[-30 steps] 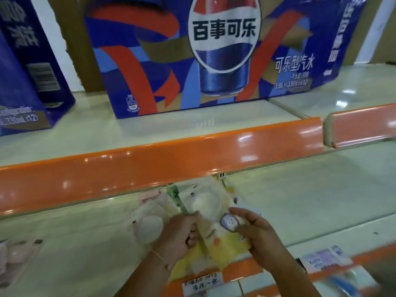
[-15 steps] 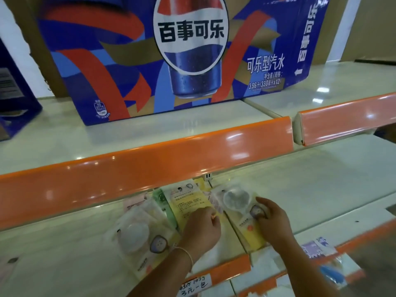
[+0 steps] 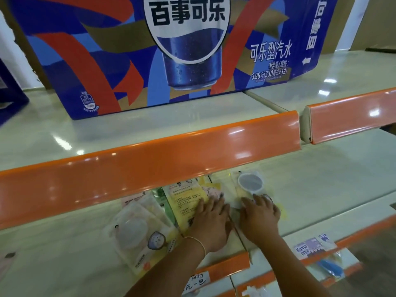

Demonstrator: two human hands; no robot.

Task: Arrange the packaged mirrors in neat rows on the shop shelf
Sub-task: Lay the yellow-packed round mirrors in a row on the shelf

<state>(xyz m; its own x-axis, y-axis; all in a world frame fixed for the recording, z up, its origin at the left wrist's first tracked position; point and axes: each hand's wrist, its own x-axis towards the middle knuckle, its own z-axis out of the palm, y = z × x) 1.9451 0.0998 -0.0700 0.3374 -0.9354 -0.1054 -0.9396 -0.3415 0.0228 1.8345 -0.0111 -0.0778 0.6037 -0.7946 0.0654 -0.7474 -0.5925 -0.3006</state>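
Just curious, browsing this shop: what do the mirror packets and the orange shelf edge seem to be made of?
The mirror packets look like clear glossy plastic film over printed card: pale discs show through. The orange shelf edge looks like smooth glossy plastic or painted metal, given its bright light reflections; which one is unclear.

Blue cola case (image 3: 132, 61) w/ red and gold ribbon swirls, white roundel carrying black characters, deep-blue can pic below; white print at lower right. Shelf (image 3: 321, 189) pale cream-grey, glossy; edge strips (image 3: 150, 166) bright orange w/ white glare spots. Yellow pack (image 3: 184, 198) w/ dark text lines lies beside a green pack (image 3: 159, 195). Clear pack (image 3: 255, 189) over pale yellow card shows a grey round mirror (image 3: 250, 182) in white rim. Left pack (image 3: 137, 234): whitish disc, small spotted white-grey sticker w/ brown edge, orange dot near bottom. Price tag (image 3: 196, 282) white, black handwriting. Lilac label (image 3: 308, 247) w/ dark lettering; blue item (image 3: 331, 270) below it
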